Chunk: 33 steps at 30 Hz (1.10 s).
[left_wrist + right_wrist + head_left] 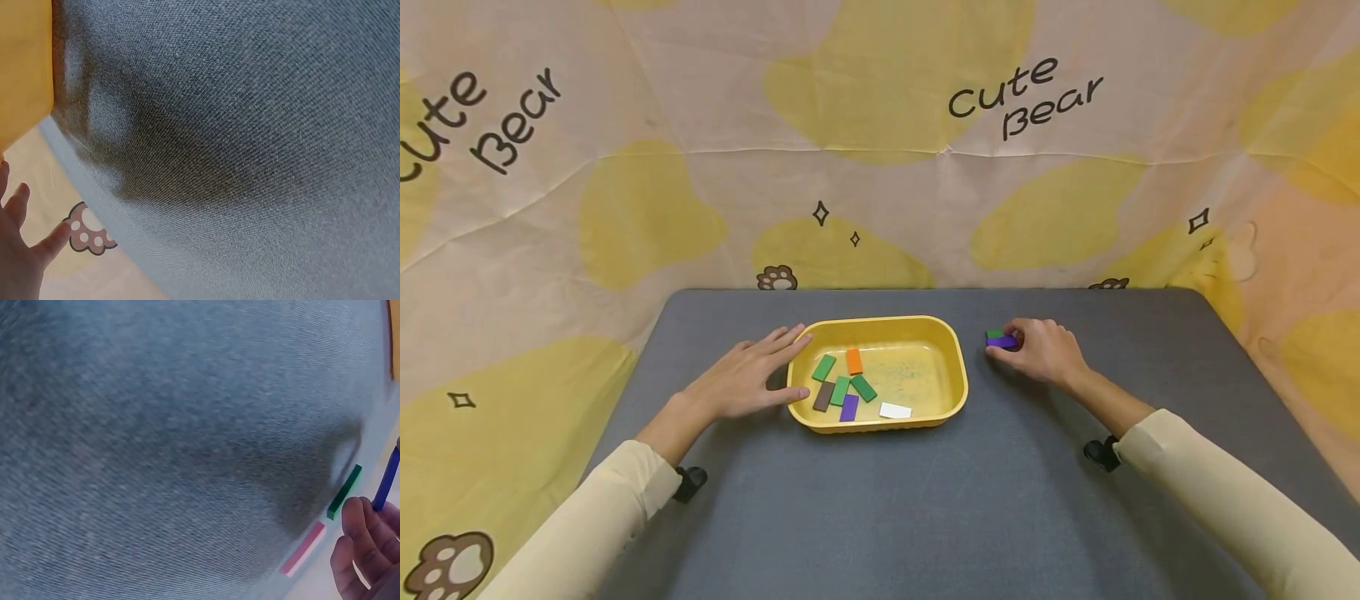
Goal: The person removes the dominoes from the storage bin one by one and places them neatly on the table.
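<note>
Yellow tray [951,354] holds coloured blocks [848,387]; right hand [1041,350] fingers seemingly pinch purple block [1002,342]

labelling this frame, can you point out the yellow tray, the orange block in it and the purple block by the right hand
yellow tray [953,367], head view, right-hand rim.
orange block [853,361], head view, middle of its top face.
purple block [1001,342], head view, top face left of the right hand's fingertips.
</note>
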Each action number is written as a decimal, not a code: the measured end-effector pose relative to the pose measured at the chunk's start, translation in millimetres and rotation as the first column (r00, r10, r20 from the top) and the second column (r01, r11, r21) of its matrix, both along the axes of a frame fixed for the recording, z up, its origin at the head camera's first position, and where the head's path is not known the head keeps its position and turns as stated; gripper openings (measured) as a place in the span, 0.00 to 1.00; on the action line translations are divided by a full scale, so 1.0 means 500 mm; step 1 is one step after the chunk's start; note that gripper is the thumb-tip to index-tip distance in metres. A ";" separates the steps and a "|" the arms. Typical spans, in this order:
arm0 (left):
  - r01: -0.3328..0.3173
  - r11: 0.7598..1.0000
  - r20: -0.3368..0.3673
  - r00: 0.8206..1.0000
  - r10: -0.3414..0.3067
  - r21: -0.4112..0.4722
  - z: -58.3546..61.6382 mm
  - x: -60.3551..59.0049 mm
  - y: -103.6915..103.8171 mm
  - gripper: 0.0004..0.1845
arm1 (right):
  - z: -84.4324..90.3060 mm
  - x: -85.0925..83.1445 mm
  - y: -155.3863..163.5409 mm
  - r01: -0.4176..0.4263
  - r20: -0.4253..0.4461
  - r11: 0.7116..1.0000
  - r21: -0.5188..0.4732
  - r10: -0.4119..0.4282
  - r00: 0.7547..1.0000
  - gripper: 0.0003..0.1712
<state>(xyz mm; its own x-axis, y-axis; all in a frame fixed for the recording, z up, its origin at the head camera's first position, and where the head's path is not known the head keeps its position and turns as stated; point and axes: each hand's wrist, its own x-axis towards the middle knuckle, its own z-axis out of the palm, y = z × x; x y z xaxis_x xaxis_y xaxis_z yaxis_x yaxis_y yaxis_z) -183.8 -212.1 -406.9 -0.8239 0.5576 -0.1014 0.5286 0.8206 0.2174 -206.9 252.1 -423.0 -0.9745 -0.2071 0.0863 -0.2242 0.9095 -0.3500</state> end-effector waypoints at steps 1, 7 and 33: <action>0.001 1.000 0.000 1.000 -0.001 -0.002 0.000 0.000 0.000 0.49 | -0.003 0.001 0.001 -0.002 0.002 1.000 0.002 0.002 1.000 0.29; 0.000 1.000 0.002 1.000 0.000 0.010 0.000 0.001 -0.001 0.49 | -0.015 0.005 0.009 -0.015 0.002 0.999 0.031 0.015 1.000 0.29; 0.000 1.000 0.001 1.000 0.000 0.017 -0.003 -0.002 -0.001 0.48 | -0.029 0.006 0.045 -0.114 0.083 0.990 -0.084 0.121 0.989 0.20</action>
<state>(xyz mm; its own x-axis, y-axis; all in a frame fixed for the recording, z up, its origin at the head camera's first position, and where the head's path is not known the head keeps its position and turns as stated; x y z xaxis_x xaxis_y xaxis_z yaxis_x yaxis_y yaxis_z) -184.6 -212.8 -408.3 -0.8235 0.5596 -0.0929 0.5287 0.8165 0.2319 -203.8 274.6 -437.6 -0.9484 -0.3162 0.0224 -0.2930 0.8476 -0.4424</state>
